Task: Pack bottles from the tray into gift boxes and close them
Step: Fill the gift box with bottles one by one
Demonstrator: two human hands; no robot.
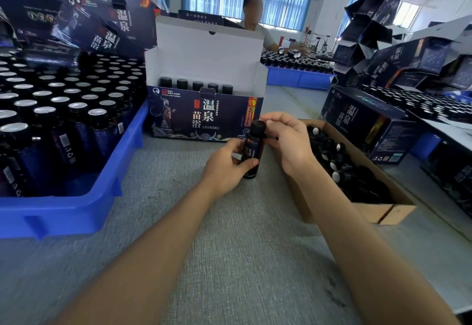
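Note:
A dark bottle (pixel 251 155) with a black cap stands upright on the grey table in front of me. My left hand (pixel 227 169) grips its body from the left. My right hand (pixel 286 141) has its fingers round the black cap at the top. Just behind stands an open gift box (pixel 204 118), dark blue with a white raised lid, holding a row of several capped bottles. The blue tray (pixel 76 207) at the left is packed with several foil-topped bottles without caps.
A brown cardboard box (pixel 383 209) of loose black caps lies right of my hands. A closed gift box (pixel 365 123) stands further right. Stacked empty gift boxes lean at upper left and right. A person works across the table behind more blue trays (pixel 298 77).

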